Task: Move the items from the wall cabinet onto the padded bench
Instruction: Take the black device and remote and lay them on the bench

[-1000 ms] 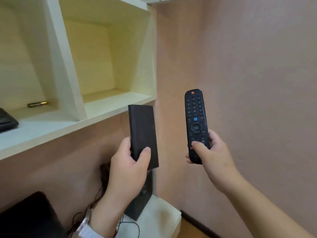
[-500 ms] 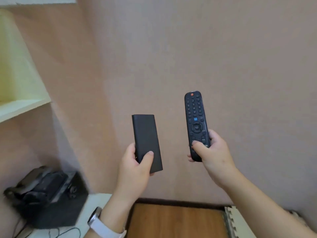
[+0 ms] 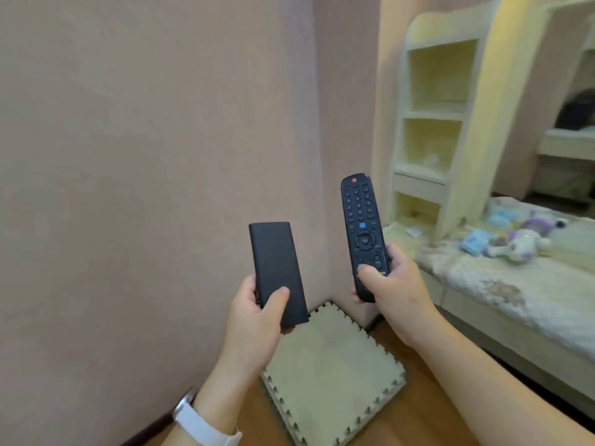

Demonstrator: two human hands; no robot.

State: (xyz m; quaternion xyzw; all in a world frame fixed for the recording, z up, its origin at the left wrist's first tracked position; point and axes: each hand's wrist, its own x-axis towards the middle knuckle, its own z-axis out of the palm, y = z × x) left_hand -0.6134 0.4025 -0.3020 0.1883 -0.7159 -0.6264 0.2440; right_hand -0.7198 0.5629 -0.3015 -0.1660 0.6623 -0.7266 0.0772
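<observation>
The left hand (image 3: 257, 312) is closed around the lower part of a plain black slab (image 3: 276, 271), maybe a power bank; the thumb lies on its front face and the fingers are behind it. The slab stands almost upright, a little tilted. On the left wrist there is a white watch band (image 3: 201, 424). The right hand (image 3: 394, 292) grasps a black remote (image 3: 363, 235) at its lower end, with the thumb pressed on the buttons. The remote points up, with a red button at the top and a small blue one near the middle. The two things are held side by side in the air, near each other but apart, in front of the corner of the room.

Below the hands a beige foam mat (image 3: 335, 378) with toothed edges lies on the wooden floor (image 3: 428, 397), pushed into the corner. The wall (image 3: 145, 172) at the left is plain, of a dull pink colour, with a dark strip along the bottom. At the right stands a pale yellow shelf unit (image 3: 434, 114) with open compartments; what is inside them is too blurred to tell. Before it runs the bench (image 3: 528, 304), covered with a light patterned padding. At its far end lie a soft toy (image 3: 518, 243) and some small blue packets (image 3: 473, 243). Both held things are well apart from the bench, not yet on it.
</observation>
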